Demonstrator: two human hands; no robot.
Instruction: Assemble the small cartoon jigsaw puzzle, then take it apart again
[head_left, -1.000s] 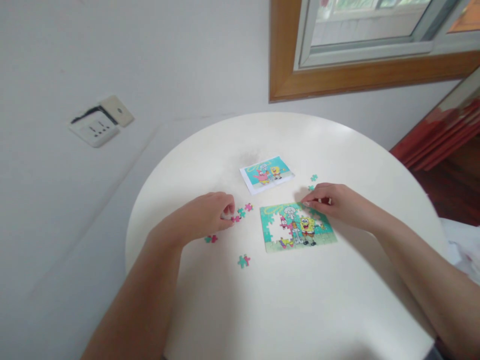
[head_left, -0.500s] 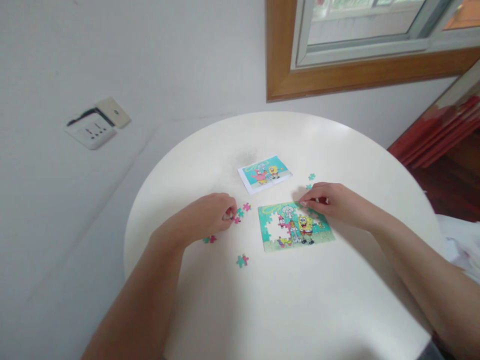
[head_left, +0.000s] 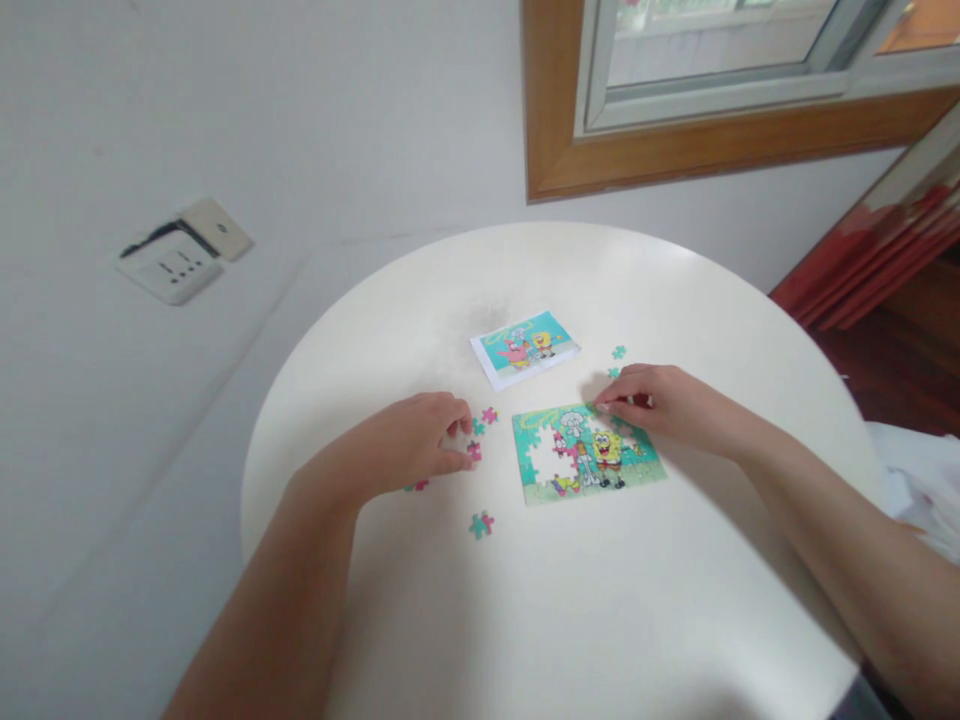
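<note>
A jigsaw puzzle [head_left: 631, 478] with cartoon figures lies partly assembled on the round white table, gaps showing at its left and upper right. At its top edge, the fingers of my right hand [head_left: 646, 395] are pinched on a small puzzle piece, mostly hidden by the fingertips. My left hand [head_left: 420, 440] is left of the puzzle, thumb and fingers apart. Its thumb tip is at a pink puzzle piece [head_left: 475, 452]; whether they touch I cannot tell. Close by are a pink-and-yellow piece [head_left: 490, 415] and a green piece [head_left: 478, 427], partly covered.
A printed reference picture [head_left: 525, 350] lies behind the puzzle. A green-and-pink piece [head_left: 481, 525] is nearer me, and green pieces [head_left: 619, 352] lie beyond my right hand. A wall socket [head_left: 171, 267] is at the left, a wood-framed window [head_left: 555, 150] behind the table [head_left: 570, 600].
My left hand's fingers have spread apart, and the pink piece beside its thumb shows more fully. My right hand keeps its pinch at the puzzle's top edge. The whole view has shifted slightly.
</note>
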